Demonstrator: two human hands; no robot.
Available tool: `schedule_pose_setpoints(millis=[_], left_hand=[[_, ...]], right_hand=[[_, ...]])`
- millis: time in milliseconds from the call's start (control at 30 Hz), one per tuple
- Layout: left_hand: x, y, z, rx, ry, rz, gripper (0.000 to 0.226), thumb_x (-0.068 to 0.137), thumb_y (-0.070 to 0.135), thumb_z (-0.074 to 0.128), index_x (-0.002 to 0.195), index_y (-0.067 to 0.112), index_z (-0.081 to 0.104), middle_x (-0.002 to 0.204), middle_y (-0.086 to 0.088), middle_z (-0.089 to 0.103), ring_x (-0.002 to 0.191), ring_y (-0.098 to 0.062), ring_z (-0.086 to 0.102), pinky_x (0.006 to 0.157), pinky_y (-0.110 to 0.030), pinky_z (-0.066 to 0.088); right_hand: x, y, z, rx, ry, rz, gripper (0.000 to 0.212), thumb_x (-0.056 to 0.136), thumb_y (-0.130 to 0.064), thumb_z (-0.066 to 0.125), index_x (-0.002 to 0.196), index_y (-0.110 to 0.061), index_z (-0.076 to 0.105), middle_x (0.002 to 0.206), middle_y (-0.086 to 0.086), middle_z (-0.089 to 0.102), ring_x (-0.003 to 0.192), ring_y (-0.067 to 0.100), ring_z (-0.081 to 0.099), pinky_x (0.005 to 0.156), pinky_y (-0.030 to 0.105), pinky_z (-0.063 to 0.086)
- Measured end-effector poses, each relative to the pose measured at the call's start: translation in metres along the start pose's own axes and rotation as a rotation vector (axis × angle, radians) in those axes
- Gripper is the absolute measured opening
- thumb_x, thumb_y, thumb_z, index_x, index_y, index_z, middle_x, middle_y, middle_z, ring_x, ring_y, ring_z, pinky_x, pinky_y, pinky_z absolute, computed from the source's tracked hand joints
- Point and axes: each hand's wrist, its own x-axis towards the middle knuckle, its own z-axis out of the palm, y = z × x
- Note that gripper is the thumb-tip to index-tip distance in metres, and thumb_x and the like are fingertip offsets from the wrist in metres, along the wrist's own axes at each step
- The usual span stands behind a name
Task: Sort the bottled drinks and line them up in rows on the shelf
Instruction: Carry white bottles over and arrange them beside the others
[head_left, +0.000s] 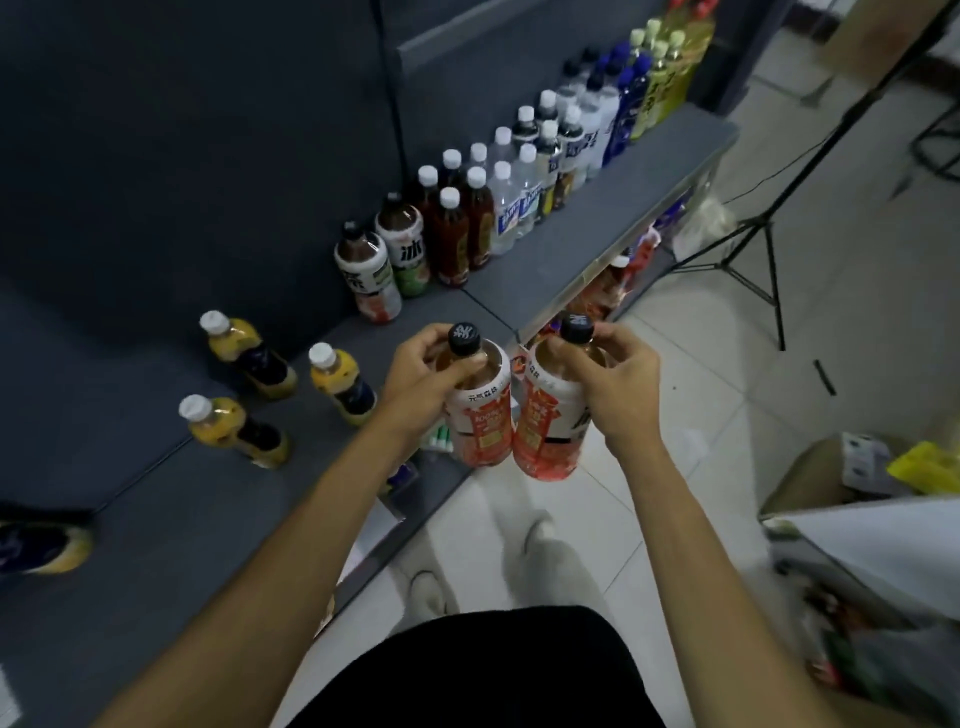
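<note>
bare shelf (415, 325) gap between tea bottles (382, 260), juice bottles (340, 382).

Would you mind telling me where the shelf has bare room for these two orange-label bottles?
Bare shelf top lies in front of the two black-capped tea bottles, between them and the three yellow bottles. The front strip beside the long row is also free. Along the back wall the rows stand crowded.

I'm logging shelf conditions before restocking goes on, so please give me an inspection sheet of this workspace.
Surface: grey shelf, partly stocked.
Job's things: two orange-label bottles held above the shelf edge; two matching bottles standing; row of mixed bottles at back; three yellow bottles loosely spaced.
Clutter: cardboard box on the floor.
Hands: left hand and right hand, fingers gripping one bottle each near the cap.
Cables: black cable on the floor.
Surroundings: tripod, tiled floor.
</note>
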Motion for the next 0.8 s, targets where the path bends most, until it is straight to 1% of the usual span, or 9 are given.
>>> schedule_pose_setpoints(millis=[100, 200, 267, 367, 433, 533, 633, 733, 800], left_hand=[[0.035, -0.005, 0.023, 0.015, 0.049, -0.050, 0.025, 0.081, 0.010, 0.071, 0.106, 0.014, 0.064, 0.102, 0.002, 0.070, 0.094, -0.008, 0.066, 0.074, -0.016, 0.050], [0.061, -0.004, 0.041, 0.019, 0.132, -0.108, 0.025, 0.083, 0.008, 0.070, 0.107, 0.011, 0.065, 0.098, 0.005, 0.071, 0.090, -0.004, 0.067, 0.073, -0.016, 0.050], [0.078, 0.001, 0.050, 0.021, 0.193, -0.121, 0.025, 0.083, 0.006, 0.069, 0.107, 0.008, 0.065, 0.096, 0.005, 0.071, 0.086, -0.002, 0.067, 0.072, -0.015, 0.050], [0.097, 0.010, 0.053, 0.002, 0.309, -0.103, 0.021, 0.080, 0.011, 0.073, 0.099, 0.018, 0.068, 0.097, 0.005, 0.070, 0.091, -0.008, 0.065, 0.078, -0.021, 0.049], [0.107, 0.017, 0.050, -0.015, 0.390, -0.099, 0.022, 0.074, 0.019, 0.076, 0.093, 0.026, 0.069, 0.098, 0.004, 0.071, 0.095, -0.013, 0.065, 0.082, -0.026, 0.050], [0.120, 0.023, 0.040, -0.045, 0.497, -0.075, 0.021, 0.070, 0.023, 0.076, 0.089, 0.029, 0.070, 0.098, 0.002, 0.072, 0.097, -0.017, 0.066, 0.086, -0.031, 0.052], [0.129, 0.021, 0.025, -0.062, 0.590, -0.066, 0.023, 0.074, 0.013, 0.077, 0.085, 0.033, 0.070, 0.090, 0.010, 0.072, 0.092, -0.011, 0.066, 0.084, -0.030, 0.051], [0.137, 0.009, 0.010, -0.086, 0.659, -0.081, 0.022, 0.070, 0.023, 0.077, 0.087, 0.036, 0.071, 0.095, 0.008, 0.073, 0.098, -0.015, 0.067, 0.087, -0.033, 0.053], [0.145, -0.003, 0.000, -0.085, 0.706, -0.113, 0.024, 0.071, 0.024, 0.078, 0.092, 0.031, 0.069, 0.100, 0.002, 0.072, 0.100, -0.018, 0.066, 0.088, -0.036, 0.054]], right_hand=[[0.050, 0.014, -0.015, -0.038, -0.056, -0.045, 0.026, 0.074, -0.026, 0.081, 0.097, -0.020, 0.072, 0.093, -0.006, 0.072, 0.092, 0.013, 0.067, 0.087, 0.037, 0.055], [0.104, 0.010, -0.023, -0.088, -0.208, -0.097, 0.025, 0.075, -0.025, 0.080, 0.097, -0.020, 0.072, 0.093, -0.009, 0.071, 0.090, 0.008, 0.065, 0.084, 0.027, 0.052], [0.140, 0.000, -0.027, -0.079, -0.290, -0.114, 0.024, 0.076, -0.027, 0.080, 0.097, -0.019, 0.071, 0.092, -0.008, 0.071, 0.090, 0.010, 0.066, 0.083, 0.026, 0.052], [0.179, -0.014, -0.016, -0.051, -0.369, -0.154, 0.024, 0.077, -0.028, 0.079, 0.096, -0.020, 0.069, 0.089, -0.009, 0.071, 0.089, 0.013, 0.066, 0.080, 0.027, 0.053], [0.195, -0.015, -0.004, -0.057, -0.378, -0.160, 0.025, 0.077, -0.030, 0.079, 0.097, -0.019, 0.069, 0.089, -0.008, 0.071, 0.088, 0.014, 0.066, 0.078, 0.028, 0.054], [0.215, -0.011, 0.015, -0.041, -0.432, -0.123, 0.025, 0.077, -0.029, 0.079, 0.096, -0.017, 0.068, 0.091, -0.006, 0.071, 0.088, 0.012, 0.067, 0.076, 0.027, 0.053], [0.231, -0.012, 0.038, -0.065, -0.473, -0.092, 0.026, 0.074, -0.028, 0.082, 0.092, -0.017, 0.067, 0.088, -0.008, 0.071, 0.084, 0.006, 0.066, 0.072, 0.018, 0.052], [0.241, -0.013, 0.065, -0.161, -0.524, -0.111, 0.028, 0.071, -0.030, 0.084, 0.090, -0.019, 0.066, 0.087, -0.012, 0.069, 0.081, -0.005, 0.063, 0.068, 0.007, 0.047], [0.246, -0.012, 0.085, -0.240, -0.541, -0.139, 0.028, 0.070, -0.032, 0.084, 0.088, -0.026, 0.063, 0.090, -0.011, 0.068, 0.083, -0.005, 0.061, 0.071, 0.010, 0.047]])
